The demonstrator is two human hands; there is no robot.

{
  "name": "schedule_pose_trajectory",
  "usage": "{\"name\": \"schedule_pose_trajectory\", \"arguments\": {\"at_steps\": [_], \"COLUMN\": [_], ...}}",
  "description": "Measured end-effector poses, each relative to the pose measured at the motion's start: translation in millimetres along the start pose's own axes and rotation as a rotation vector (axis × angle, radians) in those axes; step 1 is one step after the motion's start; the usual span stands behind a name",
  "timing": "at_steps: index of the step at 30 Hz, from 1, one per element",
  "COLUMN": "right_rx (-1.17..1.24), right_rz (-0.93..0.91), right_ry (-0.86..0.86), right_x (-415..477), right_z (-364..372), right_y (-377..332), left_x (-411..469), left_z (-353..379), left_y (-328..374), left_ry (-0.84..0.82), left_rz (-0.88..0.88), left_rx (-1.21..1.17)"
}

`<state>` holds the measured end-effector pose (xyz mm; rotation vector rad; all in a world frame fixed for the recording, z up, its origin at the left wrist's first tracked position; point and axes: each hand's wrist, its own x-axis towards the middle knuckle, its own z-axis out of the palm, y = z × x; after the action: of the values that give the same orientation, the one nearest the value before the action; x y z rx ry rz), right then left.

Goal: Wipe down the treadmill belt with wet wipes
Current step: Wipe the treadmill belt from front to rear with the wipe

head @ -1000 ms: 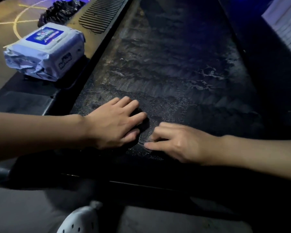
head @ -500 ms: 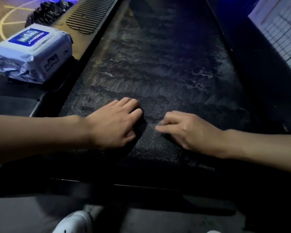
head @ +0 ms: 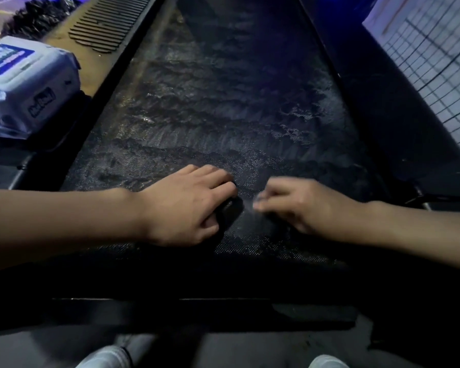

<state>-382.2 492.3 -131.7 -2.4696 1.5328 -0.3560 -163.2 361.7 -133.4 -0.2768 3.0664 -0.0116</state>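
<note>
Treadmill belt streaked, grimy. Presses left hand flat on dark wad; curls right hand loosely, blurred, hold unclear. Risks smearing grime back off that blackened wad.

1 black textured treadmill belt; 2 bare hands, left hand and right hand; 1 white-and-blue wet-wipe pack at 10 o'clock; 2 pale shoes at 6 o'clock.

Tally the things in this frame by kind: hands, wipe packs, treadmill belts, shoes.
Hands: 2, left hand and right hand
Wipe pack: 1
Treadmill belt: 1
Shoes: 2, left shoe and right shoe
Total: 6
</note>
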Motion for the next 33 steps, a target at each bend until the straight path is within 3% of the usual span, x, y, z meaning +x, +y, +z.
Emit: {"name": "schedule_pose_trajectory", "arguments": {"at_steps": [2, 7, 11, 16, 20, 25, 30, 33], "right_rx": [0.0, -0.011, -0.035, -0.031, -0.112, -0.112, -0.16, -0.091], "right_rz": [0.107, -0.11, 0.122, -0.094, 0.137, -0.028, 0.227, 0.156], "right_ry": [0.067, -0.12, 0.007, -0.177, -0.047, -0.195, -0.066, -0.249], "right_x": [-7, -25, -25, -49, -50, -72, -79, -90], "right_z": [-2, -3, -11, -10, -20, -20, -36, -37], "right_y": [8, -12, 20, -10, 25, -3, 34, 11], "left_x": [7, 17, 21, 22, 25, 31, 46, 57], "left_z": [1, 7, 10, 14, 9, 6, 3, 5], "left_y": [4, 7, 10, 12, 15, 23, 35, 42], "left_ry": [0.01, 0.074, 0.07, 0.092, 0.08, 0.085, 0.071, 0.095], "left_rz": [-0.014, -0.013, 0.043, 0.059, 0.067, 0.131, 0.18, 0.229], "left_rx": [0.007, 0.013, -0.032, -0.04, -0.059, -0.094, -0.113, -0.117]}}
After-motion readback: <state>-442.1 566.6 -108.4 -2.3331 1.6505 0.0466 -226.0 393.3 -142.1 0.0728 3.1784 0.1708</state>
